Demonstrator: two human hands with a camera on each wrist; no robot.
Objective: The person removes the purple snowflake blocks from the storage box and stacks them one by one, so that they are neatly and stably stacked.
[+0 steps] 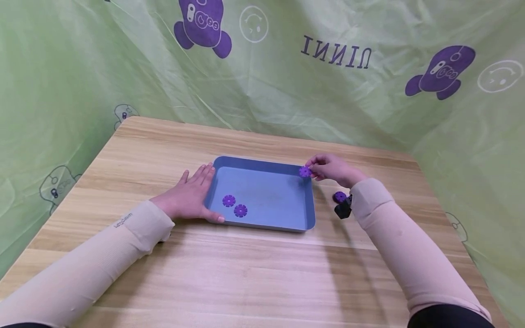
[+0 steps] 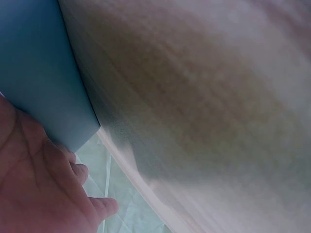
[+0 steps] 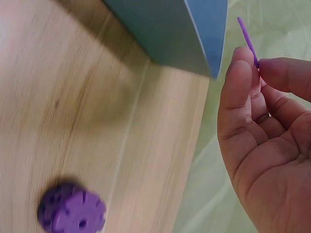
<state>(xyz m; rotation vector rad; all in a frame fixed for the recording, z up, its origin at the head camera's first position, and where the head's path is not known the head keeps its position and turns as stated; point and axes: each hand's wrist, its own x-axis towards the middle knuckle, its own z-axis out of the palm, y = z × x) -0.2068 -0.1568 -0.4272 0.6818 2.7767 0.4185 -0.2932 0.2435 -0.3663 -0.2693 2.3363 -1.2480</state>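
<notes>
A shallow blue-grey tray [image 1: 266, 191] sits on the wooden table. Two purple notched plastic discs [image 1: 240, 210] lie inside it, near its front left corner. My left hand [image 1: 190, 193] rests with spread fingers along the tray's left side, thumb by the front rim. Between thumb and fingertips, my right hand [image 1: 332, 168] pinches another purple notched disc [image 1: 305, 171] at the tray's back right corner. The right wrist view shows that pinched disc [image 3: 248, 41] edge-on, above the rim. A small stack of purple discs [image 3: 77, 211] stands on the table, right of the tray.
The wooden table [image 1: 246, 269] spreads around the tray. Behind and beside it hangs a green printed cloth [image 1: 287, 105]. A black wrist camera [image 1: 343, 208] on the right wrist overlaps the disc stack in the head view.
</notes>
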